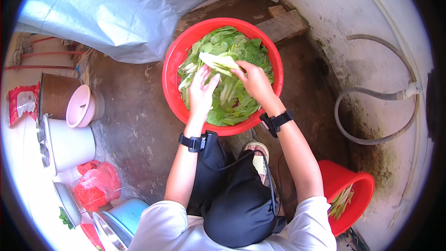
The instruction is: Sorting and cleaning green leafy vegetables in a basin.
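A red plastic basin point(221, 131) full of leafy greens point(223, 38) stands on the floor in front of me. Over its middle, my right hand point(251, 80) pinches the right end of a pale green bunch of leaves and stalks point(219, 61). My left hand point(202, 89) is just below the bunch's left end, fingers apart, palm turned up; whether its fingertips touch the stalks cannot be told. More leaves and whitish stems lie under both hands. Each wrist wears a black strap.
A red bucket point(364, 198) with cut stalks leans at the lower right. A grey hose point(374, 143) loops on the right wall. Wooden blocks point(284, 26) lie behind the basin. At left are a pink bowl point(78, 106), a white bucket point(73, 144), red plastic bags point(99, 184) and a blue tub point(130, 214).
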A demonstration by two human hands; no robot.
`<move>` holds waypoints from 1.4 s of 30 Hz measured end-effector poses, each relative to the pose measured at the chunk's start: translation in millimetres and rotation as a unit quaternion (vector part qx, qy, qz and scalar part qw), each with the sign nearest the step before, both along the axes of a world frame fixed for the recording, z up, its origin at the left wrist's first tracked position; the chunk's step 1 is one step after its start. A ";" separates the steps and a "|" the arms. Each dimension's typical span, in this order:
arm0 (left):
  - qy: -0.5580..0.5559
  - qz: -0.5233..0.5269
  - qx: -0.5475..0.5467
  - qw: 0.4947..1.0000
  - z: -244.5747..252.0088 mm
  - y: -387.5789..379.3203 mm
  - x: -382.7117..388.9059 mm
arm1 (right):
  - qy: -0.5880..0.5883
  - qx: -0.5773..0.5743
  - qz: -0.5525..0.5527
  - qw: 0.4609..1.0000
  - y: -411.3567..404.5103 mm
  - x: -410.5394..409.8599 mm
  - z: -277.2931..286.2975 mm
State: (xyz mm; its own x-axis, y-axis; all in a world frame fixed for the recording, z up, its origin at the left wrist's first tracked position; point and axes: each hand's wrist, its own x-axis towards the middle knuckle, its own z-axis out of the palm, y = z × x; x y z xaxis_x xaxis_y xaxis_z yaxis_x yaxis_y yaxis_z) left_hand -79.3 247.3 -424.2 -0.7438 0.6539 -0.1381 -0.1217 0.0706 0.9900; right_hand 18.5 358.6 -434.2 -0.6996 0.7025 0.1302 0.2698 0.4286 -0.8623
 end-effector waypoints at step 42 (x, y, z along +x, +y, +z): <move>0.307 -0.202 -0.179 0.913 38.1 -5.6 -17.3 | -0.049 0.040 0.123 0.990 -14.1 2.5 15.3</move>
State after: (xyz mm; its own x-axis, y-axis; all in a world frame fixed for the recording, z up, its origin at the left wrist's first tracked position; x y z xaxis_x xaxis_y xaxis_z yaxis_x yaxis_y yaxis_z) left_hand -96.6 241.8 -386.1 -0.4616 0.8864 -0.0349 0.5557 0.3196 0.7675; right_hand 21.0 344.5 -418.9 -0.8600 0.5002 0.1009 0.2304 0.5571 -0.7979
